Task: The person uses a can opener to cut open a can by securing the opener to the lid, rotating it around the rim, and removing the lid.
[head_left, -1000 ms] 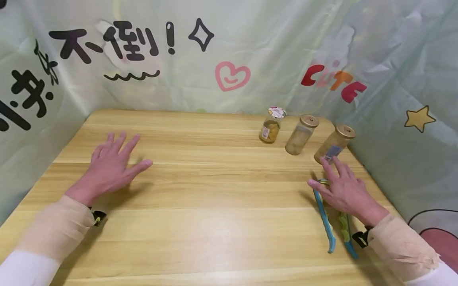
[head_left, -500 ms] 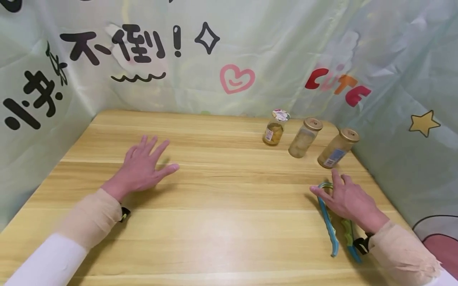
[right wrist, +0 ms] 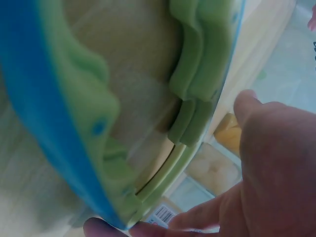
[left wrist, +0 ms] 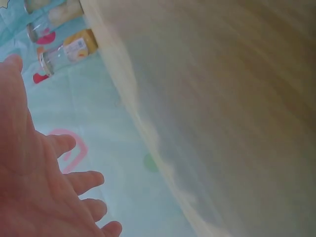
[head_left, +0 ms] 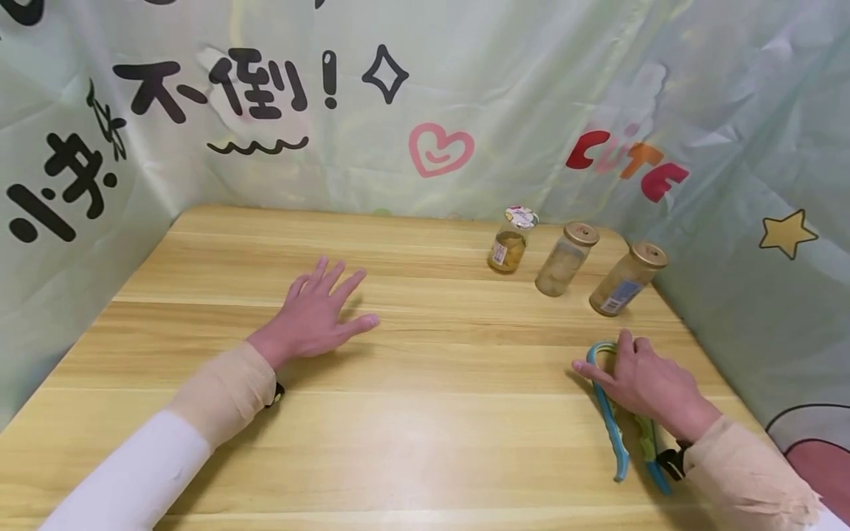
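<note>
In the head view my right hand (head_left: pixel 654 383) hovers over a blue and green U-shaped jar opener (head_left: pixel 609 428) lying on the table at the right. Its straight thumb crosses above one arm, and the bent fingers come down at the curved end. The right wrist view shows the opener's green wavy inner ridges (right wrist: pixel 190 54) close up, with fingertips (right wrist: pixel 106 228) right at the bend. My left hand (head_left: pixel 305 321) holds nothing, fingers spread above the middle-left of the table. Past the right hand stands a gold-lidded jar with a blue label (head_left: pixel 624 284).
Another gold-lidded jar (head_left: pixel 564 262) and a smaller jar with a patterned lid and yellowish contents (head_left: pixel 508 247) stand at the table's back right. A printed cloth (head_left: pixel 332 169) encloses the back and sides of the wooden table (head_left: pixel 425 442).
My left hand has moved right across the table, fingers still spread. The right hand has come slightly nearer me, its fingers bending down toward the opener's curved end. The jars have stayed put.
</note>
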### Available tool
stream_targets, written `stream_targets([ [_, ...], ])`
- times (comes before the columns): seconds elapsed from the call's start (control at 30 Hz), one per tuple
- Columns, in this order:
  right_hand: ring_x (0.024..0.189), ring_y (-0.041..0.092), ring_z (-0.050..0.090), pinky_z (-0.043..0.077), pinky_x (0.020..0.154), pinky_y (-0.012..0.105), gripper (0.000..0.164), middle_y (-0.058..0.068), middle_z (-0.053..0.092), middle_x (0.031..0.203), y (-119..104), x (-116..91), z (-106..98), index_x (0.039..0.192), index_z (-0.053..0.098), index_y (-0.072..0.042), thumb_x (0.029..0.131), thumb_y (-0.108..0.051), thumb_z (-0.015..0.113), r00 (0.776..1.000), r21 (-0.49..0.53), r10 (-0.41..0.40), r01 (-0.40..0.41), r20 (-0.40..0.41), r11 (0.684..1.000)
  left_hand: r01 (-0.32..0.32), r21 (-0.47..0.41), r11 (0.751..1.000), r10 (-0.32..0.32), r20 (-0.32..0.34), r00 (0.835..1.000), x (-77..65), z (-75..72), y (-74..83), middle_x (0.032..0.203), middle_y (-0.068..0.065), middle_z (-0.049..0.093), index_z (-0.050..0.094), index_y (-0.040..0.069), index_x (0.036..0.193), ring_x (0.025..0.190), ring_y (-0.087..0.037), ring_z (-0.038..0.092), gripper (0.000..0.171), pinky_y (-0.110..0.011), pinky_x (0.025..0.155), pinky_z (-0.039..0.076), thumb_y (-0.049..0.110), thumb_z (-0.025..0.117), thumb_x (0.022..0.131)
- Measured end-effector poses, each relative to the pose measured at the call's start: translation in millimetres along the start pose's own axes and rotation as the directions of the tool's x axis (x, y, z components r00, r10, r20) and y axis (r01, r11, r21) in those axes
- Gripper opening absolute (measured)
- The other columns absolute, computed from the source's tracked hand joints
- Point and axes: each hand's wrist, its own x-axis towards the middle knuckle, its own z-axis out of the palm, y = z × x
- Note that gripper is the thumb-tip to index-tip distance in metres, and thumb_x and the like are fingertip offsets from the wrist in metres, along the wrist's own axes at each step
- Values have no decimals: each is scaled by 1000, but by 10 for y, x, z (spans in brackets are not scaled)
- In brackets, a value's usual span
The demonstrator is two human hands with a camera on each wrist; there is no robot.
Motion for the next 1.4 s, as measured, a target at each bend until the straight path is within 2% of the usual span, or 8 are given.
stream_targets([
  [0.07, 43, 21, 38, 30, 37, 31, 71, 19, 39, 75, -50, 19, -35, 108, 42, 7, 94, -62, 42, 983, 161, 159, -172, 88, 972, -3, -15, 1000, 3, 0, 1000, 33, 8, 30, 158, -15, 15, 20, 27, 154, 145, -34, -6, 91, -58, 110, 8, 83, 28, 82],
  [0.17, 45, 25, 43, 32, 39, 35, 99, 25, 44, 82, -89, 38, -66, 104, 34, 14, 79, -82, 42, 939, 275, 290, -333, 186, 902, -4, -42, 999, 4, -2, 1000, 84, 7, 88, 158, -15, 17, 20, 27, 154, 145, -34, -4, 92, -59, 109, 9, 83, 28, 82],
  [0.33, 48, 25, 45, 33, 40, 34, 112, 33, 45, 93, -85, 17, -75, 112, 33, 20, 75, -84, 44, 933, 273, 284, -339, 223, 900, -9, -84, 996, 10, 4, 1000, 161, -28, 255, 158, -11, 17, 19, 28, 154, 145, -32, -4, 91, -59, 109, 11, 83, 26, 83],
  [0.63, 44, 22, 47, 36, 39, 36, 114, 12, 46, 58, -84, -73, -51, 104, 38, 26, 75, -84, 44, 927, 237, 277, -337, 253, 911, -59, -91, 994, 61, 25, 998, 310, -36, 605, 159, -8, 16, 18, 31, 154, 145, -29, -7, 91, -59, 111, 10, 85, 24, 81],
  [0.87, 46, 22, 49, 36, 40, 37, 123, 11, 47, 56, -109, -127, -70, 112, 34, 32, 76, -86, 38, 906, 234, 283, -363, 315, 902, -107, -104, 989, 112, 35, 993, 449, -3, 837, 159, -8, 17, 18, 30, 154, 145, -30, -7, 92, -59, 110, 11, 86, 23, 81],
  [1.0, 47, 22, 47, 35, 41, 36, 100, 10, 46, 62, -118, -152, -79, 81, 55, 13, 78, -85, 36, 904, 245, 267, -356, 333, 902, -129, -120, 984, 137, 57, 989, 548, 16, 978, 159, -7, 17, 18, 31, 154, 145, -30, -6, 93, -59, 110, 11, 87, 20, 80],
  [1.1, 47, 22, 45, 35, 43, 35, 80, 9, 45, 66, -116, -158, -77, 57, 50, -9, 80, -83, 35, 907, 253, 251, -345, 339, 904, -128, -155, 980, 140, 69, 988, 627, 28, 1067, 157, -5, 20, 19, 30, 154, 146, -30, -2, 94, -58, 110, 11, 87, 19, 80],
  [1.4, 46, 21, 43, 34, 43, 34, 80, 9, 43, 64, -129, -174, -49, 58, 48, -7, 81, -82, 35, 907, 250, 251, -344, 339, 905, -135, -241, 961, 161, 94, 982, 825, 132, 1238, 154, 0, 29, 23, 26, 153, 145, -33, 9, 93, -56, 110, 13, 85, 22, 82],
])
